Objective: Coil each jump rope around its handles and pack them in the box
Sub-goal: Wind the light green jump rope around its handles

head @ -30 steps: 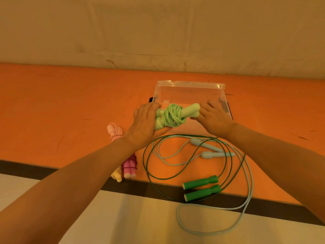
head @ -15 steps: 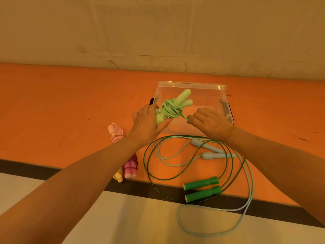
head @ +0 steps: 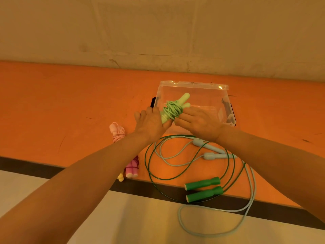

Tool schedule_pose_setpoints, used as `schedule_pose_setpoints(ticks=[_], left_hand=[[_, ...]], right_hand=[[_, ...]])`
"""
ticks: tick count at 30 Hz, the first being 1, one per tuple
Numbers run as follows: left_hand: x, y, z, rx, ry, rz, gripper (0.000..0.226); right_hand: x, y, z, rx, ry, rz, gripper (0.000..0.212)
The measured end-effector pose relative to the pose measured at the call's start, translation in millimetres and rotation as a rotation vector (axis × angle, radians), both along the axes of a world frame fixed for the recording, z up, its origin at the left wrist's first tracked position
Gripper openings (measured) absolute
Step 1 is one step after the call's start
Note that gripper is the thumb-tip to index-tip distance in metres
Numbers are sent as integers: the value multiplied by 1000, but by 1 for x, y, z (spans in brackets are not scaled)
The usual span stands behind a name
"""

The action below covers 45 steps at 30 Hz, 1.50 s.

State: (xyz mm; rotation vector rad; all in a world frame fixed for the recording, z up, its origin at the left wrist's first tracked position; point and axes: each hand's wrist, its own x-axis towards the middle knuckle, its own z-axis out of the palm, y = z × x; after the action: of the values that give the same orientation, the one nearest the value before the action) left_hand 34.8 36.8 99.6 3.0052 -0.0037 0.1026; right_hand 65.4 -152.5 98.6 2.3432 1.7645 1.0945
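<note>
Fingers: left hand (head: 151, 123) grips light-green coiled jump rope (head: 173, 110) over the clear box (head: 193, 85)'s near-left corner; right hand (head: 198, 123) fingers straight, touching the coil. Orange bench (head: 70, 106): 1 box, 2 uncoiled ropes — dark green (head: 202, 188), pale blue (head: 211, 155) — 3 coiled: pink (head: 117, 132), magenta (head: 131, 168), yellow (head: 121, 177).

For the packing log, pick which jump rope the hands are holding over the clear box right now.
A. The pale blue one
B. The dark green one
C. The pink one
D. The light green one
D: the left hand grips the handles of the light green jump rope, already coiled, over the clear box, while the right hand touches its coil.
</note>
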Motion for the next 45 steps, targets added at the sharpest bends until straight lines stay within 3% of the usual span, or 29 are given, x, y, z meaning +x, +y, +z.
schedule_pose_setpoints(ticks=[10, 16, 19, 28, 32, 38, 45], left_hand=[[-7, -8, 8, 156, 5, -8, 63], [-12, -16, 11, 280, -111, -47, 62], [-14, -13, 7, 273, -107, -62, 64], [-12, -4, 2, 134, -193, -158, 69], [-13, -1, -3, 47, -312, -257, 60], [-14, 6, -10, 56, -535, -394, 56], [-12, 15, -14, 23, -582, -477, 53]], right_hand=[[7, -7, 7, 6, -35, -77, 10], [5, -5, 12, 140, 54, -161, 26], [2, -3, 12, 79, 102, -195, 19], [4, -6, -3, -1, 293, -169, 27], [1, -8, -7, 57, 229, -150, 14], [0, -7, -6, 100, 177, -156, 16], [-4, -2, -4, 146, 229, -140, 15]])
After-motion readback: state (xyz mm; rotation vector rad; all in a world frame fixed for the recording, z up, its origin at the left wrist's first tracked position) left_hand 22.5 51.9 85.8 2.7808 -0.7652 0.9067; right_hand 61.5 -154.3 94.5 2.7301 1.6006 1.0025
